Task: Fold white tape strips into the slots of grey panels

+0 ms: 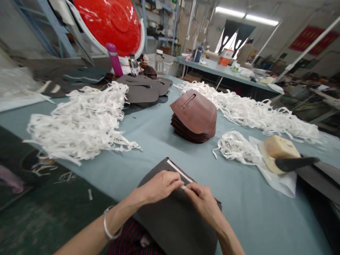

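Note:
A dark grey leather-like panel (183, 219) lies at the table's near edge, partly over my lap. Along its far edge runs a narrow white strip (174, 165). My left hand (162, 186) is closed in a pinch, its fingertips at a short piece of white tape (183, 187). My right hand (203, 200) also pinches this piece, thumb and forefinger together, close beside the left fingertips. Both hands rest over the panel's upper part. Beyond them stands a stack of brown leather pieces (198, 113), the top one with a slot cut in it.
Loose white strips heap up at left (79, 124), and another long heap (255, 109) lies at the back right. A small bundle of strips (237, 147) sits near a yellowish container (280, 152) with a black-handled brush. Grey cut pieces (143, 88) and bottles (159, 62) are behind.

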A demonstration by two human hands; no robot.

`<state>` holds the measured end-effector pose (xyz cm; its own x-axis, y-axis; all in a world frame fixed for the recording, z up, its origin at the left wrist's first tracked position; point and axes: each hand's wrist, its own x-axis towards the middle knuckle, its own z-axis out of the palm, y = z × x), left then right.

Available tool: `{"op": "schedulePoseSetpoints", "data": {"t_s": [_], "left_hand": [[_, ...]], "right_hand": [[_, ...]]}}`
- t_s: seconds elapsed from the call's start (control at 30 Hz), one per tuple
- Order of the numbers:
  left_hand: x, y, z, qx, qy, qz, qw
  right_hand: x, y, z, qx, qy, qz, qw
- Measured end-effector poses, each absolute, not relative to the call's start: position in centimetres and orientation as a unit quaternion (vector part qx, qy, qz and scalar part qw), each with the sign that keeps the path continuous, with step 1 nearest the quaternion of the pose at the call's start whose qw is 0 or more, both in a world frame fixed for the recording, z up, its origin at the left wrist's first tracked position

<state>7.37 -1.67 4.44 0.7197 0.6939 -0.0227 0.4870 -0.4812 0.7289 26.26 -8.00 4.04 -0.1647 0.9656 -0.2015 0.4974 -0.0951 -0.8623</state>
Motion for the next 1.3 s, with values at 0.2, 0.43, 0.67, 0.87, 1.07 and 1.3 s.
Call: {"op": "schedulePoseSetpoints", "data": {"t_s": [0.2, 0.43, 0.67, 0.87, 1.07, 1.3], "left_hand": [[3.9, -2.4, 3.1, 0.825, 0.334, 0.104, 0.444], [5.0, -1.3, 1.3, 0.748, 0.521, 0.135, 0.389], [5.3, -0.4, 0.6, 0.725, 0.576, 0.154, 0.345], [5.3, 0.0, 0.3, 0.716, 0.596, 0.135, 0.337], [5.4, 0.2, 0.0, 0.713, 0.609, 0.120, 0.327], [5.8, -0.1, -0.1, 0.719, 0.618, 0.109, 0.297]], "right_hand": [[29.7, -15.3, 0.7, -0.691, -0.553, 0.411, 0.219], [29.0, -16.2, -0.7, -0.780, -0.504, 0.268, 0.258], [29.1, -16.4, -0.8, -0.790, -0.495, 0.254, 0.255], [29.4, -16.7, -0.9, -0.813, -0.469, 0.244, 0.244], [29.2, -16.4, -0.7, -0.820, -0.460, 0.243, 0.239], [29.7, -16.2, -0.7, -0.818, -0.460, 0.262, 0.226]]}}
